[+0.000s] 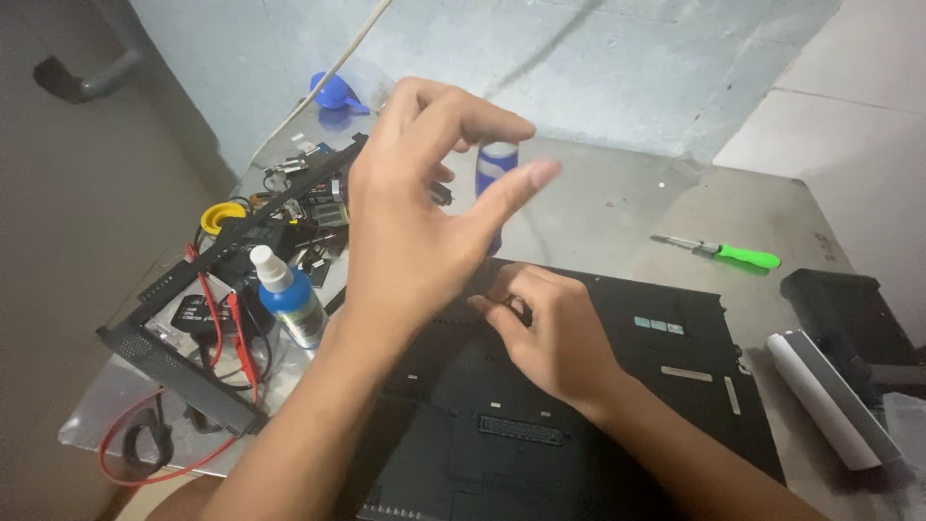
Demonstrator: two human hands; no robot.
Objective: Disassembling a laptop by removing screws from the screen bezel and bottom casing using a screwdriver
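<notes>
Fingers [502,307] of the right hand [550,333] are curled and pinched together on the top face of a black laptop base [579,405] lying flat on the tabletop [617,203]; what they pinch is too small to tell. Just right of them sit small pale rectangular labels [659,325] on the black casing. The left hand [415,222] is raised above the laptop base, fingers spread and loose, holding nothing. Left of it stands a blue spray bottle [289,299] with a white nozzle, beside red test leads [227,333] and a black frame strip [193,289]. Behind the raised fingers stands a blue-and-white can [497,164]. Far right lie a green-handled screwdriver [733,254] and a white-edged battery pack [830,396].
</notes>
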